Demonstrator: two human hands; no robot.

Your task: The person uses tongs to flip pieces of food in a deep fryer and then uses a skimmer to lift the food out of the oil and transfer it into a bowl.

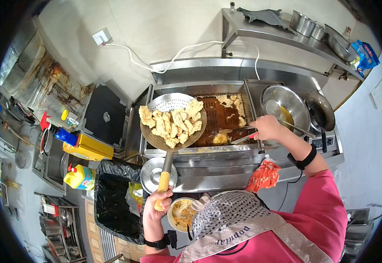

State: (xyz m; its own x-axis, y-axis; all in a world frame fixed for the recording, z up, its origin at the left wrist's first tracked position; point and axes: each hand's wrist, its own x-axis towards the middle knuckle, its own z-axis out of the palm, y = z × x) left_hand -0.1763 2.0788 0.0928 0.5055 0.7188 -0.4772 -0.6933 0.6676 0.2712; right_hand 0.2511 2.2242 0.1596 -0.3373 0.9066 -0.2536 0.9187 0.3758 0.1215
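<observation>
My left hand point(159, 202) is closed around the yellow handle of a large perforated skimmer point(158, 103). Pieces of golden fried food in batter point(175, 125) are heaped on it, above the left part of the deep fryer point(191, 152). My right hand point(267, 128) grips metal tongs point(242, 139) with a red part by the fingers. The tongs reach into the brown oil point(210, 116), their tips close to a fried piece point(220, 139). Crumbs of batter float along the oil's far right side.
Right of the fryer stand a steel bowl point(283, 98) with some oil and a dark pan point(321, 114). A round metal lid point(158, 173), a bowl of batter-like food point(183, 214) and a black-lined bin point(107, 206) are near my left arm. An orange-red bag point(263, 174) hangs at the front.
</observation>
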